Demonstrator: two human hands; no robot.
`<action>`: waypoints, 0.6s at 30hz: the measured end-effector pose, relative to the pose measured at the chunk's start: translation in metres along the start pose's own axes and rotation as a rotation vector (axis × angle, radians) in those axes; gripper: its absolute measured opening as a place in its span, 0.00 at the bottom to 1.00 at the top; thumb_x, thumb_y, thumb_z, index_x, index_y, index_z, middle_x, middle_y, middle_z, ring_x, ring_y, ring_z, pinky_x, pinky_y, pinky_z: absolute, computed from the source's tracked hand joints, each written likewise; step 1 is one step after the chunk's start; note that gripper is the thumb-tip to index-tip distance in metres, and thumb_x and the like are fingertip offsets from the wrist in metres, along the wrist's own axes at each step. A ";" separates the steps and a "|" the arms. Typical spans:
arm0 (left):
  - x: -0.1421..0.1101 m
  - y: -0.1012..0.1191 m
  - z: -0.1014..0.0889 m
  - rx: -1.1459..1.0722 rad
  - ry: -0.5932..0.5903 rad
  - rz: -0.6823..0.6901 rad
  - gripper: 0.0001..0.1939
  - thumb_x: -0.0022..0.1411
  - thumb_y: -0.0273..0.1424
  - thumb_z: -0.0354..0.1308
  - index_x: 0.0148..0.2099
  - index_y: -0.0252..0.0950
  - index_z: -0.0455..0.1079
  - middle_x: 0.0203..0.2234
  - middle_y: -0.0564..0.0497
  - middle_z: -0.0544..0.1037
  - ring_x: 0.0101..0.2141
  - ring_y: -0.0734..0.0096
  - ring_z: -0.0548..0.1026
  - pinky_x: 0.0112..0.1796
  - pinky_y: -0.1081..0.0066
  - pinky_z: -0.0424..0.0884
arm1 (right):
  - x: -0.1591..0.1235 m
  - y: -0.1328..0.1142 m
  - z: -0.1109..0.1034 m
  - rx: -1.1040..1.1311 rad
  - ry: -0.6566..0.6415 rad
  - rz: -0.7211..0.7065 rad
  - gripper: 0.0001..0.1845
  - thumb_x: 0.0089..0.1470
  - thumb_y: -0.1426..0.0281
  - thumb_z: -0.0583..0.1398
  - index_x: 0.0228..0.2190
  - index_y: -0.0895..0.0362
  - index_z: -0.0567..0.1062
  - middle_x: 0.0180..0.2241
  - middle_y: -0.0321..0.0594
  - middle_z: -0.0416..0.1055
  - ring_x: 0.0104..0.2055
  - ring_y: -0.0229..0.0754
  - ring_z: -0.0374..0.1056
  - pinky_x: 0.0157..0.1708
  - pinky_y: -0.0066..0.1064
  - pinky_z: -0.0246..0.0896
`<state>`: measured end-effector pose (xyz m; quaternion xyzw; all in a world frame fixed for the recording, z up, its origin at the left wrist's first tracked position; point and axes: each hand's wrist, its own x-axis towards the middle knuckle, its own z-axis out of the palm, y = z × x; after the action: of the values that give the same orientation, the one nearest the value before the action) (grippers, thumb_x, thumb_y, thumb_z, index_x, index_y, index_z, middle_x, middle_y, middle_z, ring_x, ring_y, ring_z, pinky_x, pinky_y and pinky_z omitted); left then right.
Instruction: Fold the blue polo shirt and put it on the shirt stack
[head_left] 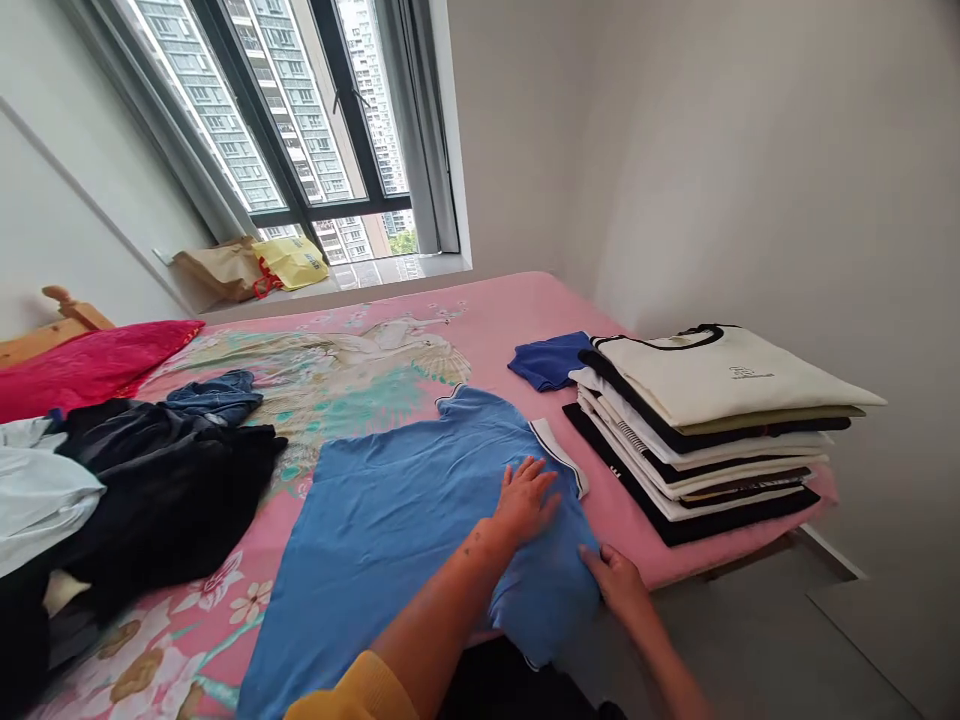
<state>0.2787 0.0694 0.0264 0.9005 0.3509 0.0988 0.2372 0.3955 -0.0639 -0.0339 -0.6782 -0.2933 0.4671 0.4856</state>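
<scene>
A blue polo shirt [390, 500] lies spread on the bed, its white, dark-trimmed collar [559, 455] pointing right. One sleeve stretches toward the window, while the near sleeve hangs at the bed's front edge. My left hand [525, 502] rests on the shirt just below the collar, fingers spread and slightly blurred. At the shirt's right edge, my right hand [619, 582] pinches the fabric near the shoulder between thumb and fingers.
A tall stack of folded shirts [720, 440] stands on the bed's right side, beside a folded dark blue garment [550, 360]. Loose black clothes [180, 490] and a white garment [45, 500] lie left. Paper and yellow bags [292, 262] sit on the windowsill.
</scene>
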 end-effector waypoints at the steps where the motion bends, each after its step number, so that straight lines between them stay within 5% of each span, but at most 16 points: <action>1: -0.018 -0.006 -0.006 0.006 0.030 -0.033 0.23 0.61 0.39 0.45 0.57 0.43 0.63 0.60 0.47 0.59 0.62 0.60 0.50 0.60 0.53 0.44 | -0.004 0.002 0.001 0.041 0.008 0.001 0.25 0.46 0.50 0.55 0.30 0.60 0.73 0.22 0.37 0.72 0.28 0.43 0.69 0.31 0.30 0.63; 4: -0.091 -0.038 -0.015 0.081 0.149 -0.211 0.22 0.63 0.39 0.43 0.57 0.43 0.62 0.61 0.48 0.59 0.62 0.63 0.49 0.60 0.50 0.41 | -0.015 0.007 0.004 0.042 -0.005 -0.006 0.26 0.46 0.50 0.56 0.34 0.61 0.73 0.28 0.40 0.74 0.33 0.43 0.70 0.34 0.30 0.64; 8: -0.222 -0.097 -0.019 0.236 0.283 -0.566 0.20 0.61 0.38 0.44 0.54 0.47 0.65 0.60 0.49 0.60 0.62 0.59 0.50 0.59 0.45 0.39 | -0.029 0.018 0.010 -0.176 -0.030 0.048 0.28 0.40 0.49 0.60 0.31 0.63 0.74 0.28 0.43 0.75 0.35 0.50 0.71 0.34 0.33 0.65; 12: -0.347 -0.137 -0.022 0.231 0.485 -0.800 0.21 0.57 0.39 0.47 0.52 0.45 0.67 0.57 0.47 0.65 0.59 0.55 0.58 0.58 0.50 0.52 | -0.046 0.033 0.018 0.026 0.084 0.072 0.30 0.44 0.50 0.58 0.39 0.61 0.72 0.38 0.44 0.75 0.45 0.48 0.69 0.43 0.31 0.64; 15: -0.396 -0.143 -0.026 0.057 0.647 -0.903 0.20 0.55 0.43 0.48 0.47 0.44 0.70 0.50 0.46 0.71 0.53 0.58 0.67 0.54 0.60 0.62 | -0.057 0.043 0.025 0.128 0.073 0.179 0.31 0.43 0.50 0.59 0.43 0.59 0.70 0.42 0.43 0.74 0.48 0.46 0.68 0.43 0.30 0.65; 18: -0.401 -0.139 -0.030 -0.278 0.714 -1.109 0.19 0.52 0.49 0.50 0.38 0.42 0.71 0.37 0.48 0.78 0.44 0.58 0.74 0.45 0.63 0.71 | -0.064 0.052 0.031 -0.052 -0.010 0.191 0.28 0.40 0.51 0.62 0.37 0.60 0.74 0.37 0.46 0.76 0.41 0.51 0.72 0.35 0.34 0.69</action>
<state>-0.1079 -0.1028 -0.0214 0.4602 0.8023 0.2982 0.2359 0.3395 -0.1248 -0.0625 -0.7131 -0.2417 0.5069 0.4197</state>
